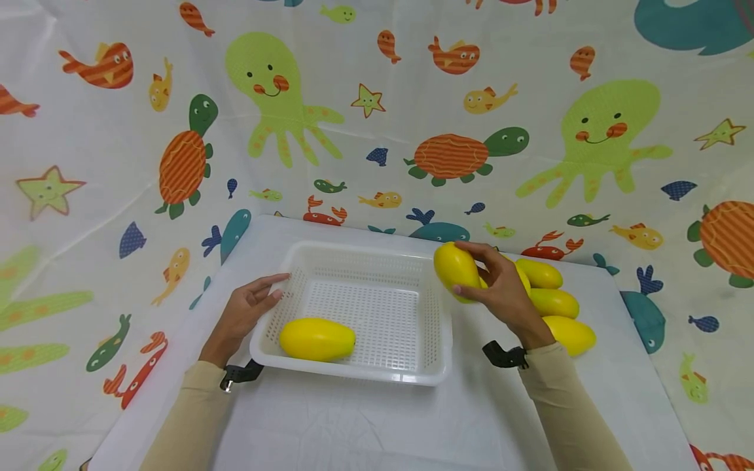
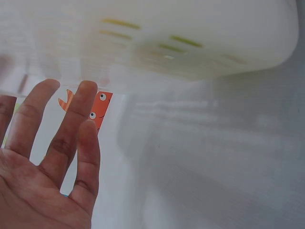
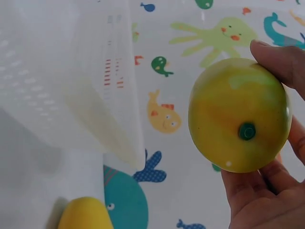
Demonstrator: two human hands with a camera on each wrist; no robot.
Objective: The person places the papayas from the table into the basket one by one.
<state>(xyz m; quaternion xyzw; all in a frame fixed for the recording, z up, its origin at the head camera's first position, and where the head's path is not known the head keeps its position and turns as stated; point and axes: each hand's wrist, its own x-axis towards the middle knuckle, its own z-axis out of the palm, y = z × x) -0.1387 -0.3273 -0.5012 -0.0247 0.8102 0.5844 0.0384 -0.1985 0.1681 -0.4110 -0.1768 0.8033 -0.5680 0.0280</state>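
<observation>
A white perforated plastic basket [image 1: 353, 374] stands on the table, with one smooth yellow oval fruit [image 1: 317, 339] lying at its near left. At the basket's left side is my left hand [image 1: 244, 313], its fingers extended and spread against the outer wall in the left wrist view. My right hand [image 1: 501, 288] grips another yellow oval fruit [image 1: 456, 269] beside the basket's right rim, thumb on one side and fingers on the other. In the right wrist view this held fruit [image 3: 238, 114] shows a greenish-yellow end with a small dark green stem spot.
Several more yellow fruits [image 1: 554, 303] lie in a group on the right of the white-covered table [image 1: 365, 425], partly behind my right hand. A curtain [image 1: 353, 131] printed with sea animals hangs behind and along the sides.
</observation>
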